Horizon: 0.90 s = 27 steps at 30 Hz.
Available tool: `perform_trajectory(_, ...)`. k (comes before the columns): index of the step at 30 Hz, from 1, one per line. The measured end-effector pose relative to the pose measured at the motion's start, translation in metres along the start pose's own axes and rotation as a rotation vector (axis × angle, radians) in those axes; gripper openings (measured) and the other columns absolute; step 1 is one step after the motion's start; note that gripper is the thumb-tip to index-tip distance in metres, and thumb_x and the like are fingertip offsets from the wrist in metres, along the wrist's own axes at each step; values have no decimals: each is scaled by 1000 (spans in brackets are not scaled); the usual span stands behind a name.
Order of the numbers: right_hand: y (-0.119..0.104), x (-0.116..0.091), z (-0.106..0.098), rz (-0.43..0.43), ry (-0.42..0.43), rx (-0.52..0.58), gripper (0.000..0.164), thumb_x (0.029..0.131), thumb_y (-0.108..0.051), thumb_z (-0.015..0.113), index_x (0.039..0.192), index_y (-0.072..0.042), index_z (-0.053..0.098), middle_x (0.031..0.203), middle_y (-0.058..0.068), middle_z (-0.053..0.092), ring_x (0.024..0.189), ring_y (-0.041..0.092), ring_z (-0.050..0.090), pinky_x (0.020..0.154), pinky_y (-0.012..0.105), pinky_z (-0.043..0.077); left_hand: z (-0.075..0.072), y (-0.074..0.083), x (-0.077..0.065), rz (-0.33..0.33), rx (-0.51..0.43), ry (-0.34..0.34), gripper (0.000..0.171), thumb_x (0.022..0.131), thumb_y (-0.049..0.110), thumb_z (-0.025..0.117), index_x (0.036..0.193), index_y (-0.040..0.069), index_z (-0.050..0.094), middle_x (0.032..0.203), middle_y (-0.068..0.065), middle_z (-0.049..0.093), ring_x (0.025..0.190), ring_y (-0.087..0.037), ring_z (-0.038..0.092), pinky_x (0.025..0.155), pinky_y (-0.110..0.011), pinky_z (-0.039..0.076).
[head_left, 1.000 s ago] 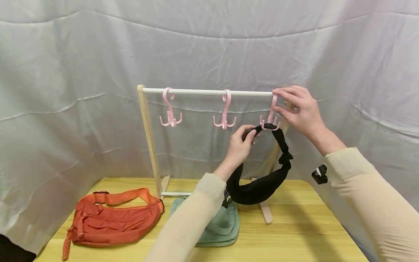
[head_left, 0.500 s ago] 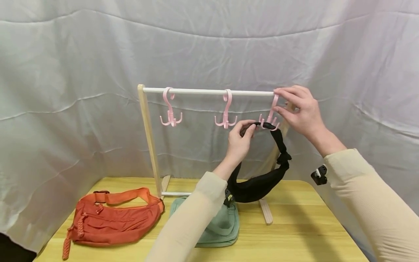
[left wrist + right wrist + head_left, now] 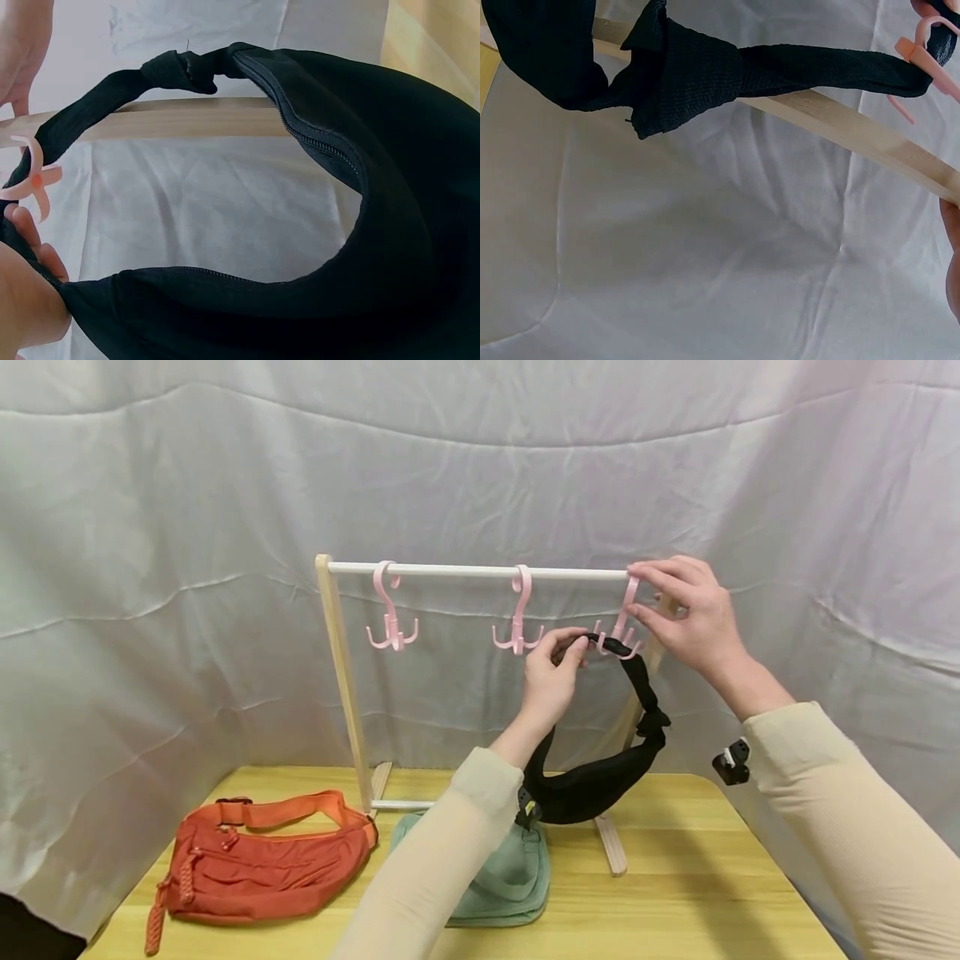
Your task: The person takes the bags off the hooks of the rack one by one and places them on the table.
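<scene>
A black shoulder bag with a knotted strap hangs by that strap from the rightmost pink four-prong hook. My left hand pinches the strap just left of the prongs. Up at the bar's right end, the thumb and fingers of my right hand grip the hook's upper stem. The left wrist view shows the zipper along the bag's opening and the strap lying across the pink prongs. In the right wrist view, the strap's knot is close to the camera.
Two more pink hooks hang from the white bar of a wooden-legged rack. An orange-red waist bag lies on the left of the wooden table. A mint green bag lies partly under my left forearm.
My left hand has shifted slightly left and up, lifting the strap beside the hook. The bag's lower part has risen a little. My right hand has kept its grip on the hook.
</scene>
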State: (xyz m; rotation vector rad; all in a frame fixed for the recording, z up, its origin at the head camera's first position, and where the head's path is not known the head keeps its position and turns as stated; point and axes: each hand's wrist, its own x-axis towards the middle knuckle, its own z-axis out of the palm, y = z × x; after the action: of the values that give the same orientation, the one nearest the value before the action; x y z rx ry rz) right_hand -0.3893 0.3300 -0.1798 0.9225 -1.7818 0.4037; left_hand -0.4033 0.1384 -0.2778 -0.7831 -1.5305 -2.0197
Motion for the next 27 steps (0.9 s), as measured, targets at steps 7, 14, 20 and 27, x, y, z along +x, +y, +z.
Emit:
perform_trajectory(7, -1, 1, 3, -2, -3, 1, 51, 80, 0, 88, 128, -3, 73, 123, 19, 72, 120, 43, 57, 104, 35, 43, 0, 4, 3, -13, -19, 2, 21, 103, 5, 64, 120, -6, 69, 108, -24, 74, 92, -50, 67, 75, -20, 57)
perform_trajectory(14, -2, 1, 4, 21, -14, -3, 48, 82, -2, 87, 128, -3, 73, 124, 18, 72, 121, 41, 57, 103, 34, 43, 1, 6, 8, -34, -19, 6, 21, 103, 5, 64, 121, -5, 69, 109, -23, 75, 93, -49, 68, 81, -34, 61)
perform_trajectory(20, -3, 2, 5, 34, 2, 12, 48, 80, 0, 87, 127, -6, 75, 123, 16, 73, 120, 39, 58, 103, 33, 43, 2, 8, 12, -30, -10, 12, 21, 102, 5, 65, 119, -5, 71, 108, -20, 76, 81, -22, 69, 78, -30, 61)
perform_trajectory(27, -3, 2, 6, 44, 1, 11, 48, 81, 1, 87, 127, -6, 75, 122, 16, 73, 121, 39, 58, 105, 34, 43, 2, 10, 16, -23, -32, 10, 20, 101, 3, 66, 118, -7, 71, 111, -21, 75, 82, -6, 67, 77, -23, 60)
